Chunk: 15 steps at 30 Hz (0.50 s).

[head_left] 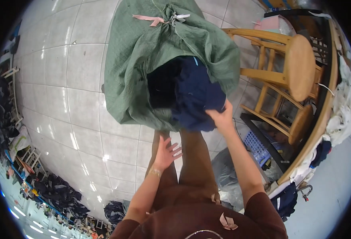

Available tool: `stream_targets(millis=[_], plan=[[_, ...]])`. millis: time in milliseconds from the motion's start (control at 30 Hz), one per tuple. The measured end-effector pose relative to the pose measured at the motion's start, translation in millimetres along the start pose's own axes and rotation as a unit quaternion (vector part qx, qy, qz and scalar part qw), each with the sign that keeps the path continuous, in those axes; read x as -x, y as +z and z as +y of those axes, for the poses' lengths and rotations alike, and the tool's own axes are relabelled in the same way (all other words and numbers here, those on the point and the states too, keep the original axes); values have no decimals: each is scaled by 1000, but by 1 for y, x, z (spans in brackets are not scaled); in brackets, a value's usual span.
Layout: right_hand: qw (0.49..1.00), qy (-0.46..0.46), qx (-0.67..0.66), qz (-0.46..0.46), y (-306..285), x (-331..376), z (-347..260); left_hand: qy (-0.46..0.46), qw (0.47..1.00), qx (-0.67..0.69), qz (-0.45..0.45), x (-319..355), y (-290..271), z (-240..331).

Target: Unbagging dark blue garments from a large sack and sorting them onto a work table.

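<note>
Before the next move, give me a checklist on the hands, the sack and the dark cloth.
1. Right hand grips the navy garment: ok.
2. Left hand free, fingers spread, below the green sack: ok.
3. Sack mouth open: ok.
4. Garment free of the sack: not ok, mostly still inside.
5. Wooden stools apart from the right arm: ok.
6. How much remains in the sack: cannot tell.

Floor: glossy pale grey square tiles (63, 79) w/ bright light glare streaks. Right side: two round-seat light wooden stools (299, 65), one behind the other, next to a long wood-edged counter (327, 115) piled w/ white cloth (345, 103). Blue plastic lattice crate (257, 147) on floor below. Left edge & bottom-left: racks of dark clothes (59, 191).
</note>
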State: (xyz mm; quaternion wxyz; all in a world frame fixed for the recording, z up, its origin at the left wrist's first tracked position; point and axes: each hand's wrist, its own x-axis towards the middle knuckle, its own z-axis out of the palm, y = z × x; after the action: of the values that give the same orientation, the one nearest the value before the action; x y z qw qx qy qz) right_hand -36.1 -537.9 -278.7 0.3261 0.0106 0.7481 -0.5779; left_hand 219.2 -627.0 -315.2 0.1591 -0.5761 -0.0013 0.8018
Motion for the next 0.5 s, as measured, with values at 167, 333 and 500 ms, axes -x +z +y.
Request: stream_targets(millis=[167, 333, 500], plan=[[998, -45, 21, -50, 16, 138, -108, 26, 972, 106, -209, 61, 101, 51], [931, -215, 160, -250, 3, 200, -123, 170, 955, -190, -150, 105, 128, 81], [992, -106, 19, -65, 9, 205, -128, 340, 867, -343, -124, 155, 144, 80]])
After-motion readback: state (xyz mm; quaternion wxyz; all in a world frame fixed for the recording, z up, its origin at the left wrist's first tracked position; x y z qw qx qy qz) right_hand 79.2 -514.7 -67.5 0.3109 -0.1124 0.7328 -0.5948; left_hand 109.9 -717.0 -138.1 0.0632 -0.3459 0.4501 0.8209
